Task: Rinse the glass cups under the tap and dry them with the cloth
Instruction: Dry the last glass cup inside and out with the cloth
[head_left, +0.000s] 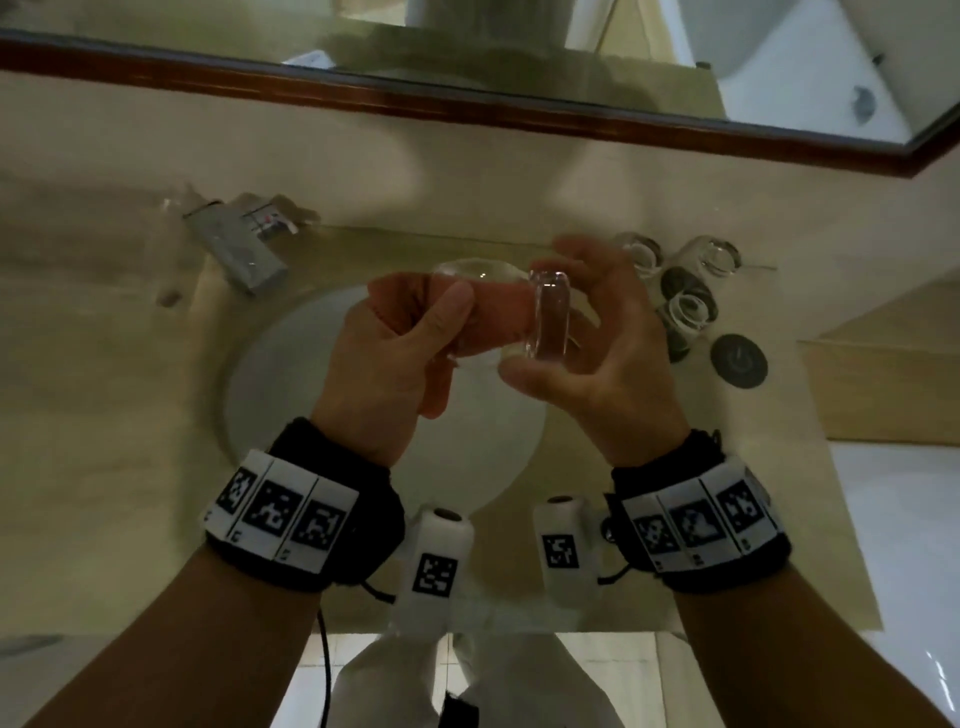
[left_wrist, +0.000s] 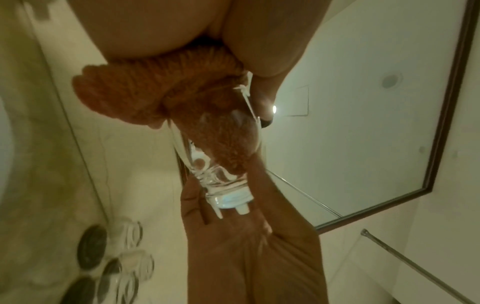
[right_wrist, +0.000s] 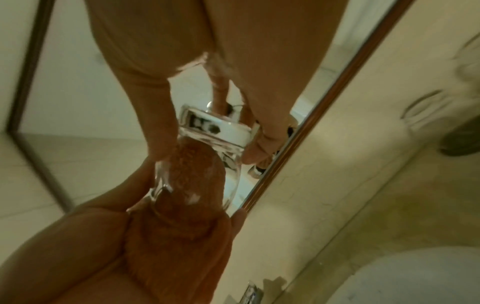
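A clear glass cup (head_left: 540, 312) lies sideways above the round sink (head_left: 291, 384), its thick base toward the right. My right hand (head_left: 587, 343) grips that base, fingers behind and thumb in front. An orange cloth (head_left: 493, 317) is stuffed into the cup's mouth. My left hand (head_left: 410, 343) grips the bunched cloth, thumb on top. The left wrist view shows the cloth (left_wrist: 155, 92) filling the glass cup (left_wrist: 223, 164). The right wrist view shows the cloth (right_wrist: 197, 174) inside the glass cup (right_wrist: 215, 133), my fingertips (right_wrist: 257, 150) on its base.
Three more glass cups (head_left: 691, 291) stand upside down on dark round coasters at the back right of the counter, with one bare coaster (head_left: 738, 360) nearer. A chrome tap (head_left: 244, 249) sits at the back left. A wood-framed mirror (head_left: 467, 111) runs along the wall.
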